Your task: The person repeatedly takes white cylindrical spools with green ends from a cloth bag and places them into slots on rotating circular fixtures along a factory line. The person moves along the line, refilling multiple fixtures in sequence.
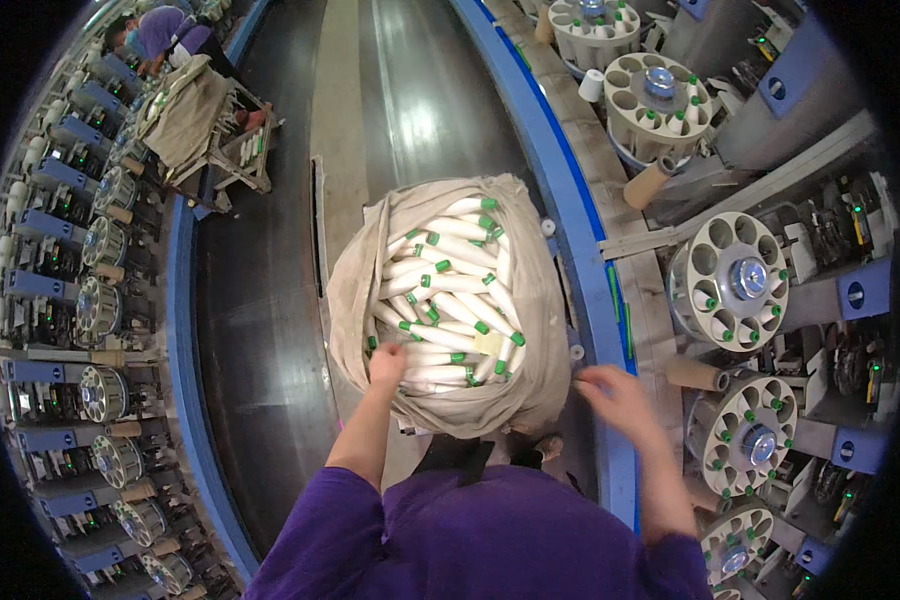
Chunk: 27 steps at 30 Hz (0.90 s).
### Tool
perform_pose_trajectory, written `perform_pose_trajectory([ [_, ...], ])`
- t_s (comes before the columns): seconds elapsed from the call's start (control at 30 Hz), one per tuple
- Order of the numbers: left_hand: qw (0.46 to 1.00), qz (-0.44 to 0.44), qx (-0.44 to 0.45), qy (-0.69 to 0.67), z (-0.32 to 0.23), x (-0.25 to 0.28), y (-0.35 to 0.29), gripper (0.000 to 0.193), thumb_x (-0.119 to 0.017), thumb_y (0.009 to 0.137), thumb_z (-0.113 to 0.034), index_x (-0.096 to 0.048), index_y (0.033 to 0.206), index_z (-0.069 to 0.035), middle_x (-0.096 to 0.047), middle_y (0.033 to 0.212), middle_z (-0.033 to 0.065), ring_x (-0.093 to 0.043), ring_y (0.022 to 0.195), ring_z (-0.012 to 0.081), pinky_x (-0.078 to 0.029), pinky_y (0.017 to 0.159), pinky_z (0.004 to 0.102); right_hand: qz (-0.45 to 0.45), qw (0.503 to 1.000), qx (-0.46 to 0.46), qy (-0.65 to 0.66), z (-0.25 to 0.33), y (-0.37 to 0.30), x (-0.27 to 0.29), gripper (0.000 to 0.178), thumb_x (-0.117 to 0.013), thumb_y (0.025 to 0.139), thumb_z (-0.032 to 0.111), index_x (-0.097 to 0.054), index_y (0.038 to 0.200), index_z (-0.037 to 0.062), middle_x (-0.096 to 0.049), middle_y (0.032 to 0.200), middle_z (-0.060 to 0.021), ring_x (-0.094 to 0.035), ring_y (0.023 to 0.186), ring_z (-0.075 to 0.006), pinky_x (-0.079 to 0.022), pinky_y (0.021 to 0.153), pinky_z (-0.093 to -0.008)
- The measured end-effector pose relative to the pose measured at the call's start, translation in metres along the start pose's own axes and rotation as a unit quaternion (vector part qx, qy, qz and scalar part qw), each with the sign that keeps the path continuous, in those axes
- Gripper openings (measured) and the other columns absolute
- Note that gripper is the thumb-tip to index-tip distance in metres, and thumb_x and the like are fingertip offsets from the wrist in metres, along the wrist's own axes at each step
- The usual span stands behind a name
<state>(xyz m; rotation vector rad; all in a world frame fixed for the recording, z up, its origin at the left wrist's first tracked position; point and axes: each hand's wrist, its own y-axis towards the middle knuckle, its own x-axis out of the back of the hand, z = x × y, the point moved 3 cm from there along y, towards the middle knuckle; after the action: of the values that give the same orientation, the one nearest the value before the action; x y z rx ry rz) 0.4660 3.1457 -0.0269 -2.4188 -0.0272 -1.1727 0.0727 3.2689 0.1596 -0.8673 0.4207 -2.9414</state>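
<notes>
In front of me stands a beige cloth-lined bin (545, 330), heaped with white yarn bobbins (457, 248) that have green ends. My left hand (388, 366) is over the bin's near left part, against the bobbins and the cloth rim. Its fingers are curled in, and what they hold, if anything, is hidden. To the right of the bin, level with its near part, hovers my right hand (615, 395). Its fingers are loosely bent and a little apart, with nothing seen in them. A small pale yellow piece (488, 344) lies among the bobbins.
On the right stand winding machines with round bobbin magazines (740, 280), some pockets filled, and brown paper cones (698, 375). A blue rail (545, 150) edges that side. More machines (100, 305) line the left. Far left, a person (170, 35) bends beside another cloth-covered cart (185, 120).
</notes>
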Motion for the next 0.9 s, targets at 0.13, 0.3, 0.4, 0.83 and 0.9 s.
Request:
perform_pose_trajectory([
  [0.13,0.963,-0.001,-0.226,0.145,-0.009,0.001,-0.029,0.033,-0.063,0.074,-0.027,-0.062,0.098,-0.005,-0.058,0.102,0.0184,-0.058,0.088,0.0352,-0.046,0.081,0.0406,-0.017,0.994,0.045,-0.095,-0.003,0.080,-0.095,0.035,-0.056,0.083,0.026,-0.055,0.107,0.0004,-0.062,0.096,-0.0170,-0.059,0.091,-0.0319,-0.047,0.077,-0.0395],
  [0.3,0.987,0.049,-0.153,0.033,-0.015,-0.008,-0.018,0.038,-0.065,0.074,-0.024,-0.059,0.104,-0.001,-0.060,0.099,0.0185,-0.059,0.085,0.0351,-0.047,0.082,0.0405,0.069,0.950,-0.180,-0.244,-0.022,0.130,-0.144,0.042,-0.061,0.080,0.030,-0.054,0.111,0.0018,-0.063,0.092,-0.0175,-0.061,0.086,-0.0359,-0.047,0.077,-0.0422],
  [0.4,0.955,0.085,0.128,-0.254,-0.023,-0.042,0.019,0.031,-0.065,0.079,-0.019,-0.053,0.099,0.002,-0.058,0.081,0.0135,-0.059,0.070,0.0247,-0.050,0.060,0.0346,0.061,0.968,-0.169,-0.176,-0.021,0.129,-0.136,0.035,-0.060,0.080,0.030,-0.056,0.105,0.0051,-0.064,0.085,-0.0165,-0.061,0.080,-0.0351,-0.048,0.070,-0.0418],
  [0.83,0.941,0.134,-0.173,-0.257,-0.114,-0.005,0.035,0.027,-0.054,0.074,-0.006,-0.055,0.102,-0.007,-0.057,0.099,0.0125,-0.056,0.078,0.0206,-0.045,0.071,0.0317,0.100,0.942,-0.297,0.123,-0.038,0.092,-0.117,0.036,-0.059,0.083,0.037,-0.055,0.104,0.0081,-0.059,0.072,-0.0082,-0.061,0.070,-0.0213,-0.049,0.068,-0.0346],
  [0.9,0.920,0.128,-0.368,0.027,-0.132,-0.018,0.026,0.032,-0.056,0.072,-0.009,-0.057,0.104,-0.012,-0.055,0.113,0.0123,-0.060,0.087,0.0279,-0.049,0.074,0.0362,0.121,0.977,-0.159,-0.078,-0.038,0.103,-0.162,0.041,-0.062,0.079,0.040,-0.056,0.110,0.0130,-0.064,0.087,-0.0136,-0.062,0.082,-0.0276,-0.049,0.073,-0.0376],
])
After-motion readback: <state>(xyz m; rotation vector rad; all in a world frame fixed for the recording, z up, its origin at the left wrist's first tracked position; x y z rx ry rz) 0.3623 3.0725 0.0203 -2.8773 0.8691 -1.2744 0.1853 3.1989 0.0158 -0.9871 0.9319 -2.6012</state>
